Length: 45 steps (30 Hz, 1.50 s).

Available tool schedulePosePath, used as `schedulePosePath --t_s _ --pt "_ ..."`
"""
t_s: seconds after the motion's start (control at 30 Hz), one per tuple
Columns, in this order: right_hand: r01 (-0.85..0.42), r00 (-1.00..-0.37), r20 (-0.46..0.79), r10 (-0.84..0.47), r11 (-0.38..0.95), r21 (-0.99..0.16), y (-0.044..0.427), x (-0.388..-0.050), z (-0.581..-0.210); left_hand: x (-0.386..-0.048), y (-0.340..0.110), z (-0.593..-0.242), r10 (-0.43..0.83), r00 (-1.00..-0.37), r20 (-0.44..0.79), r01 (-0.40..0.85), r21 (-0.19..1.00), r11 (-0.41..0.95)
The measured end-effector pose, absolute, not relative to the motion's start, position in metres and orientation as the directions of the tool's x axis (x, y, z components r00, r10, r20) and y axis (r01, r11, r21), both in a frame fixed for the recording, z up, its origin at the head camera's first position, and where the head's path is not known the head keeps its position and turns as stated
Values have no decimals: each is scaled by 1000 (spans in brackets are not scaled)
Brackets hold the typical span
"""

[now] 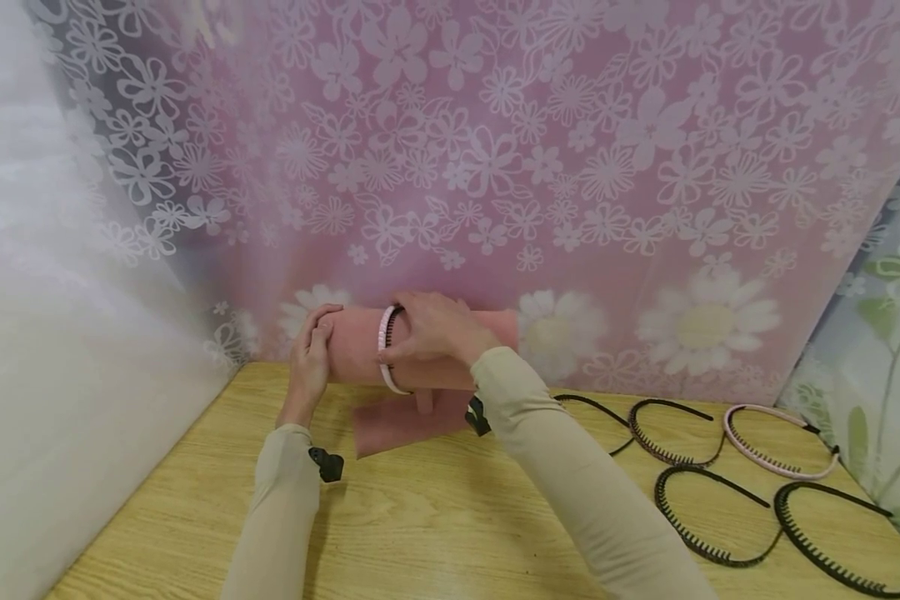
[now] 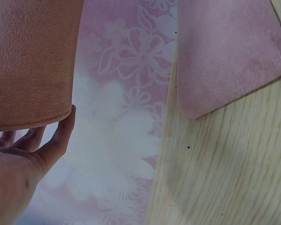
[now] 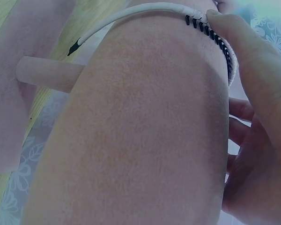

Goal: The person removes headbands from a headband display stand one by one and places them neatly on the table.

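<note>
A pink plush headband stand (image 1: 352, 354), a padded horizontal cylinder on a short post and flat base, stands by the back curtain. The left hand (image 1: 311, 358) grips the cylinder's left end; in the left wrist view its fingers (image 2: 61, 136) rest against the end's rim. Around the cylinder sits a white-pink headband (image 1: 383, 333) with dark comb teeth on its inner side. The right hand (image 1: 438, 329) holds this headband, its thumb on the band; the right wrist view shows the thumb (image 3: 220, 23) there, with the other fingers partly hidden behind the cylinder.
Several toothed headbands lie on the wooden table (image 1: 420, 517) at the right: black ones (image 1: 795, 533), a brown one (image 1: 637, 433) and a pink one (image 1: 750, 454). A flowered pink curtain (image 1: 495, 208) hangs right behind the stand. White sheeting (image 1: 82, 333) borders the left side.
</note>
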State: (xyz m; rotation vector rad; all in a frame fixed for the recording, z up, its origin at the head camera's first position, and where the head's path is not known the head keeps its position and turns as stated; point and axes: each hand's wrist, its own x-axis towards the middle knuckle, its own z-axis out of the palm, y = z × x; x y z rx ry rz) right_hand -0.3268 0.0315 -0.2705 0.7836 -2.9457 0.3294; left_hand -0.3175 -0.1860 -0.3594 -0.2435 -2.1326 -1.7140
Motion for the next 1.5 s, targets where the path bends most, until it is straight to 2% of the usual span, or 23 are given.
schedulePosePath --t_s 0.3,1.03,1.5 --pt "-483 -875 116 -469 857 -178 39 -324 -269 -343 -196 -385 -112 -898 427 396 891 220" --pt "-480 -877 126 -464 861 -170 60 -315 -267 -345 -196 -387 -119 -907 404 372 901 224" --pt "-471 -878 169 -447 871 -141 76 -309 -269 -342 -195 -386 -125 -890 439 395 878 268"
